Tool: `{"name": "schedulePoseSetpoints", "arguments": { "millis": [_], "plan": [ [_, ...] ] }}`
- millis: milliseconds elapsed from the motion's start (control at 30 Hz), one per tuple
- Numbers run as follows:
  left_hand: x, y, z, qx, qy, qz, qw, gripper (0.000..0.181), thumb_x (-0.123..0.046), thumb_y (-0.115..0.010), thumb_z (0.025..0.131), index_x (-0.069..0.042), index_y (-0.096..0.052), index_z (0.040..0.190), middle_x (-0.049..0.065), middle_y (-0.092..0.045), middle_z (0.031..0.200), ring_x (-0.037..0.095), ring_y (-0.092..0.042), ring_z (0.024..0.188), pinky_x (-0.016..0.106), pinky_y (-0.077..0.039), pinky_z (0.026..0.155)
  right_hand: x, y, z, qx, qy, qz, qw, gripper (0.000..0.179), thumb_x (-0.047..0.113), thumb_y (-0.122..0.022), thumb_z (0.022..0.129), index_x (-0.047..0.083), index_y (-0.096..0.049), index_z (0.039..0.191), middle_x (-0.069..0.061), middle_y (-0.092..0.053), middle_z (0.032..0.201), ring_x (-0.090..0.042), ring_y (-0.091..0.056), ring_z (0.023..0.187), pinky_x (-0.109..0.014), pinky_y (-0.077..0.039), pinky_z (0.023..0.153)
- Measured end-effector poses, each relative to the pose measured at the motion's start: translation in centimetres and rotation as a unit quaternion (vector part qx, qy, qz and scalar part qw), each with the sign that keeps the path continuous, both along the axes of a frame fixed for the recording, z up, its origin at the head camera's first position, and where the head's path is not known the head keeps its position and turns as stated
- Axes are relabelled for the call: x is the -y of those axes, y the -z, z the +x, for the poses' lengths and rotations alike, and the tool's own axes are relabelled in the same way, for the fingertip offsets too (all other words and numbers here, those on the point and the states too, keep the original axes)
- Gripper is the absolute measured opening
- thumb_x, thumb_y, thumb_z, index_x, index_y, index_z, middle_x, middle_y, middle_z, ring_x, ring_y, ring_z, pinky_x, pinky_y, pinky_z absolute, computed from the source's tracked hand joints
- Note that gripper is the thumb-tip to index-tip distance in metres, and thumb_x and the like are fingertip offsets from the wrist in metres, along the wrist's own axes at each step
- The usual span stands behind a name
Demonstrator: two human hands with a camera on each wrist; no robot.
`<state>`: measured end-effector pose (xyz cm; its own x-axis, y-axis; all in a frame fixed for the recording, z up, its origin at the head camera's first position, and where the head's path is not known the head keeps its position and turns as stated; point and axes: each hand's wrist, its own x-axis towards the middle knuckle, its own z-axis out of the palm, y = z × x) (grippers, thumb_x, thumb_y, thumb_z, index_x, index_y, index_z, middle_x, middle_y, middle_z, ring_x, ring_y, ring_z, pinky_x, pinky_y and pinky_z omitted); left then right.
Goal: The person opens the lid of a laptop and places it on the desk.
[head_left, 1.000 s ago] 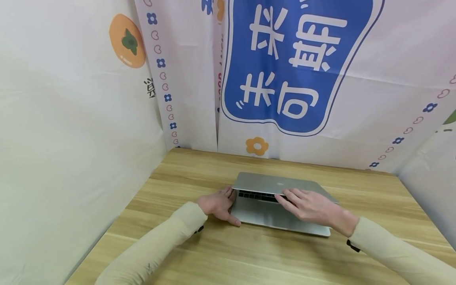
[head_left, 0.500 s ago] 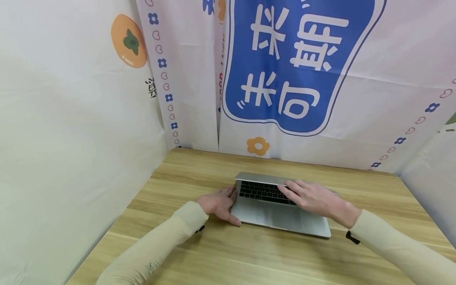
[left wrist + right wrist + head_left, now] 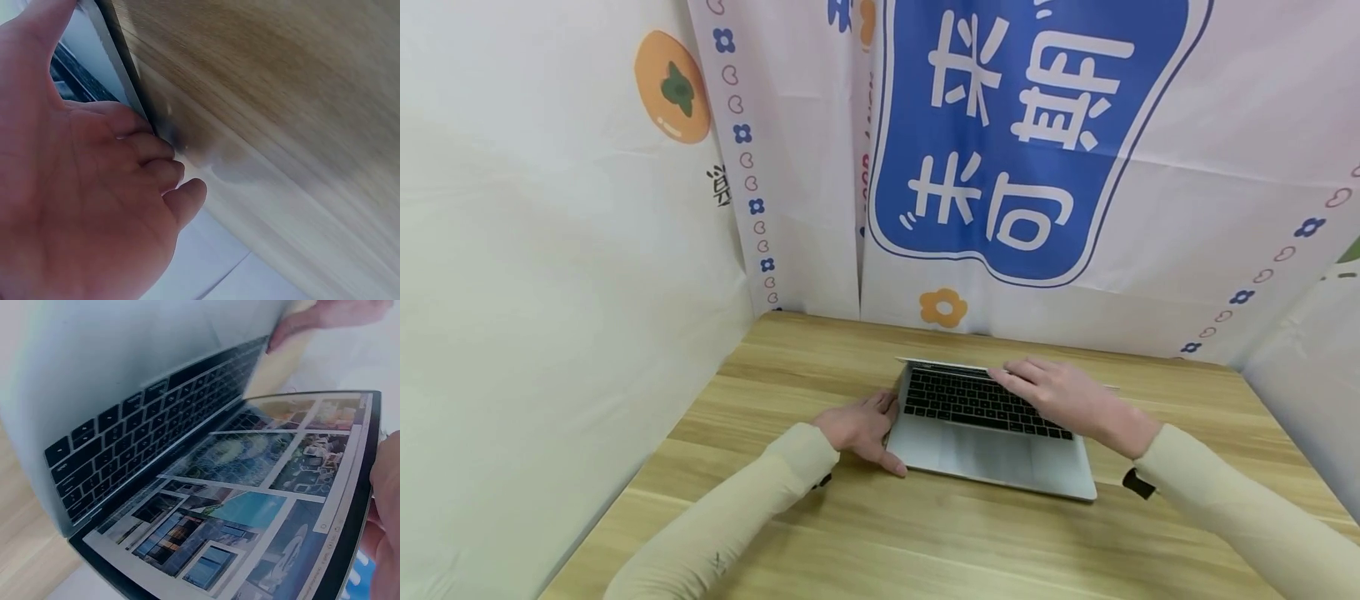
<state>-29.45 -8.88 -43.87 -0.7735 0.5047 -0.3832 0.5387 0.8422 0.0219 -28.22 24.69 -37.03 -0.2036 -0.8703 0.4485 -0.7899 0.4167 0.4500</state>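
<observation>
A silver laptop (image 3: pixel 992 454) with a black keyboard (image 3: pixel 977 404) lies on the wooden table, its lid raised. In the right wrist view the screen (image 3: pixel 237 500) is lit with several pictures. My right hand (image 3: pixel 1060 400) grips the lid's upper edge; in its wrist view part of that hand (image 3: pixel 384 506) shows at the screen's rim, fingers partly behind the lid. My left hand (image 3: pixel 863 433) holds the base at its left side, thumb at the front corner. Bent fingers (image 3: pixel 153 150) meet the base's edge in the left wrist view.
The wooden table (image 3: pixel 880 542) stretches around the laptop. A white printed curtain (image 3: pixel 805 208) with a blue sign hangs behind it, and a white curtain (image 3: pixel 550 250) stands along the left side. Both forearms wear cream sleeves (image 3: pixel 737 500).
The lid has swung up and back, uncovering the whole keyboard. My right hand has risen and moved away along with it. My left hand has stayed at the base's left side.
</observation>
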Motion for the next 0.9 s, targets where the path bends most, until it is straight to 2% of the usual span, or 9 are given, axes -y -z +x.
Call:
{"name": "schedulePoseSetpoints", "arguments": {
  "millis": [100, 167, 433, 600, 767, 900],
  "plan": [
    [0.0, 0.0, 0.0, -0.003, -0.002, 0.003, 1.0, 0.119, -0.081, -0.058, 0.075, -0.005, -0.017, 0.157, 0.012, -0.011, 0.166, 0.025, -0.009, 0.154, 0.038, -0.021, 0.124, -0.1, -0.4, -0.5, 0.012, 0.012, -0.015, 0.9997, 0.059, -0.014, -0.059, 0.073, 0.007, -0.064, 0.128, -0.009, -0.071, 0.105, -0.023, -0.068, 0.089, -0.029, -0.054, 0.05],
    [0.0, 0.0, 0.0, -0.003, -0.004, 0.006, 1.0, 0.119, -0.08, -0.058, 0.075, -0.005, -0.016, 0.157, 0.012, -0.011, 0.166, 0.025, -0.009, 0.154, 0.037, -0.021, 0.124, -0.1, -0.7, -0.7, 0.016, 0.02, -0.023, 0.9994, 0.064, -0.015, -0.065, 0.068, 0.008, -0.065, 0.127, -0.008, -0.072, 0.104, -0.022, -0.069, 0.086, -0.027, -0.05, 0.046],
    [0.2, -0.1, 0.0, 0.003, -0.012, 0.017, 0.9998, 0.119, -0.081, -0.059, 0.074, -0.008, -0.016, 0.158, 0.012, -0.01, 0.166, 0.026, -0.009, 0.154, 0.039, -0.022, 0.124, 0.1, -2.0, -1.1, 0.057, 0.064, -0.026, 0.996, 0.062, -0.016, -0.064, 0.072, 0.01, -0.065, 0.128, -0.007, -0.073, 0.102, -0.021, -0.071, 0.084, -0.02, -0.044, 0.043],
    [0.2, 0.0, -0.1, 0.0, -0.012, 0.022, 0.9997, 0.119, -0.081, -0.06, 0.074, -0.008, -0.017, 0.157, 0.013, -0.011, 0.166, 0.028, -0.01, 0.154, 0.04, -0.022, 0.124, 0.1, -2.8, -1.5, 0.068, 0.094, -0.024, 0.993, 0.057, -0.013, -0.067, 0.074, 0.01, -0.065, 0.127, -0.008, -0.074, 0.099, -0.02, -0.07, 0.075, -0.019, -0.039, 0.042],
    [0.2, 0.1, -0.1, 0.002, -0.011, 0.022, 0.9997, 0.119, -0.081, -0.06, 0.074, -0.008, -0.017, 0.158, 0.014, -0.01, 0.166, 0.028, -0.01, 0.154, 0.04, -0.022, 0.124, -0.2, -3.0, -2.0, 0.073, 0.108, -0.041, 0.9907, 0.045, -0.011, -0.068, 0.077, 0.007, -0.068, 0.118, -0.009, -0.075, 0.096, -0.02, -0.071, 0.073, -0.022, -0.045, 0.044],
    [0.2, 0.0, 0.0, 0.007, -0.015, 0.024, 0.9996, 0.119, -0.08, -0.061, 0.074, -0.008, -0.016, 0.158, 0.013, -0.009, 0.166, 0.027, -0.009, 0.154, 0.04, -0.021, 0.124, -0.5, -3.2, -2.3, 0.063, 0.113, -0.04, 0.9908, 0.04, -0.012, -0.067, 0.076, 0.006, -0.069, 0.113, -0.008, -0.075, 0.09, -0.017, -0.067, 0.066, -0.021, -0.044, 0.043]
  ]
}}
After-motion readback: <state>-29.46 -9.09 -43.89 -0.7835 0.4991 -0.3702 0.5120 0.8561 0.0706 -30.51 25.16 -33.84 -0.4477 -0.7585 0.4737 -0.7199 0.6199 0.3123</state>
